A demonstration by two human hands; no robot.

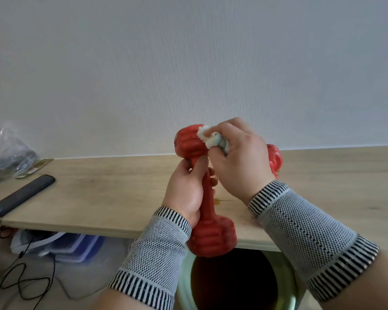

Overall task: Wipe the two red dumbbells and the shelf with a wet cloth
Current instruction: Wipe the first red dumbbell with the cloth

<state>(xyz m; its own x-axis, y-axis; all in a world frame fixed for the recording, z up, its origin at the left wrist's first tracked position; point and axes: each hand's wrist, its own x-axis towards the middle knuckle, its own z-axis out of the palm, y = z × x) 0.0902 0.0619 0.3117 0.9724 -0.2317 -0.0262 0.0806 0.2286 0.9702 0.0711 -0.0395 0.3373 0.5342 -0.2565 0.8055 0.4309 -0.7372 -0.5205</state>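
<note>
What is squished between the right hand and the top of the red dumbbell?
A white cloth. The right hand presses it onto the upper head of the held dumbbell, as the head view shows.

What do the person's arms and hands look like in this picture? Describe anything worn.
Both hands, left hand and right hand, are bare. Each wrist wears a knitted grey band, left band and right band, with black-and-white striped edges at both ends. No rings or watch show.

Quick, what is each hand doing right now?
Left hand: closed round the handle of the red dumbbell, holding it up.
Right hand: closed on the cloth, pressing it to the dumbbell's top end.
</note>
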